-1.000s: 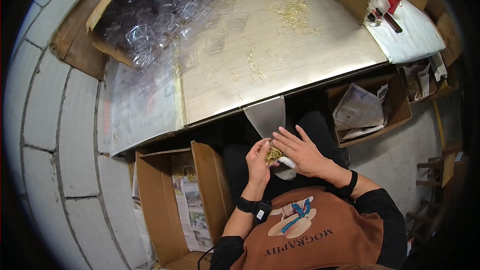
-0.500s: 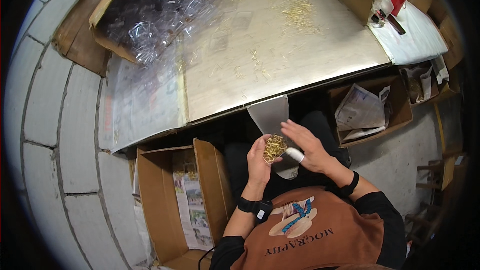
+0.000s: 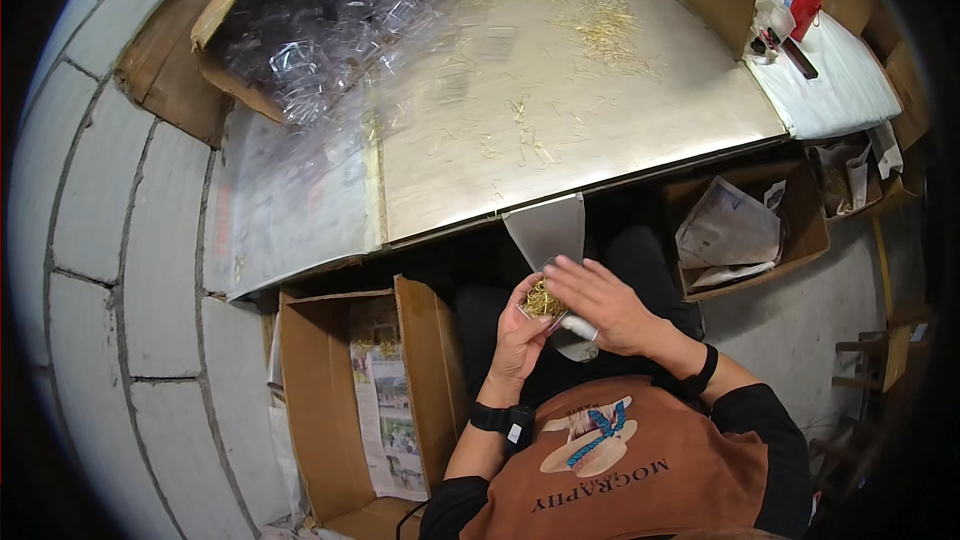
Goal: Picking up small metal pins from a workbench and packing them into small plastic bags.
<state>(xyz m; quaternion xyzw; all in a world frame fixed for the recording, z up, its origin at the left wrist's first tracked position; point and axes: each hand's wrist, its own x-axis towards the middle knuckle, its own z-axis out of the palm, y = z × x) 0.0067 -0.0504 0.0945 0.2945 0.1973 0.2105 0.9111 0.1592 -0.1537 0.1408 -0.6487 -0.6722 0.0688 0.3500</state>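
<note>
Above my lap, my left hand point(image 3: 514, 337) is closed round a small clear plastic box point(image 3: 545, 321). Heaped in that box is a tangle of thin gold wire clips point(image 3: 541, 299), which look like paper clips. My right hand point(image 3: 605, 308) lies flat over the right side of the heap, fingers stretched out and holding nothing. A white wrapping covers its thumb point(image 3: 580, 327). The palm side of the right hand is hidden, so I cannot tell how firmly it presses on the clips.
More gold clips point(image 3: 612, 35) lie scattered on the table point(image 3: 450, 185). Clear plastic boxes point(image 3: 310, 65) spill from a carton at the far left. An open cardboard box point(image 3: 425, 380) stands left of my lap; another, holding newspaper point(image 3: 728, 225), sits at the right.
My right hand has moved left and down onto the clips. The left hand has tilted the box, and its clear rim now shows. My head view has shifted slightly.
</note>
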